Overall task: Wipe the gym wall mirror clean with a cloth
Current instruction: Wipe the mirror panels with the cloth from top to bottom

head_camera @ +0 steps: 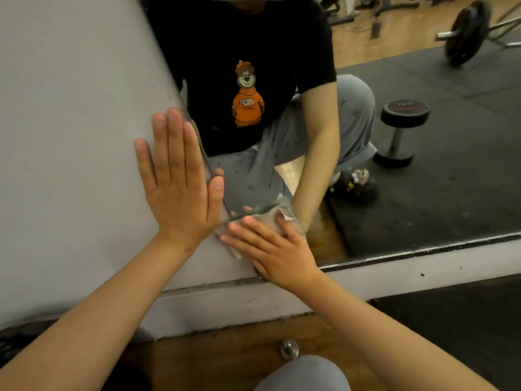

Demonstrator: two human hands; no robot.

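Crouched at the mirror's (423, 179) lower left corner.

- Right hand (270, 249) lies flat on the cloth (267, 217). Its fingers are spread and fairly straight, pressing the cloth to the glass rather than pinching it.
- The cloth is bunched under the fingertips. A flap sticks out past them, across the mirror's side edge and onto the wall (70, 136).
- Left hand (176, 187) is just up and left of the grip. The palm is flat on the wall, fingers straight and close together, thumb tip at the mirror's edge. It serves as a brace and holds nothing.

Step in hand, as I judge it: working the corner where the glass meets the side edge and the bottom frame (423, 251).

To do it well:
- Put weight over the fingertips so the cloth is pushed right into the corner seam.
- Flatten the bunch so more of the cloth meets the glass.
- Stroke outward from the grip, right along the frame, then upward in overlapping passes.
- Keep the bracing thumb off the glass (a fresh print there would need wiping too).
- Turn the cloth to a clean face if it drags grime.

Dark specks show just above the grip. I cannot tell whether they sit on the glass or on the reflected trousers, so that patch is worth a pass.
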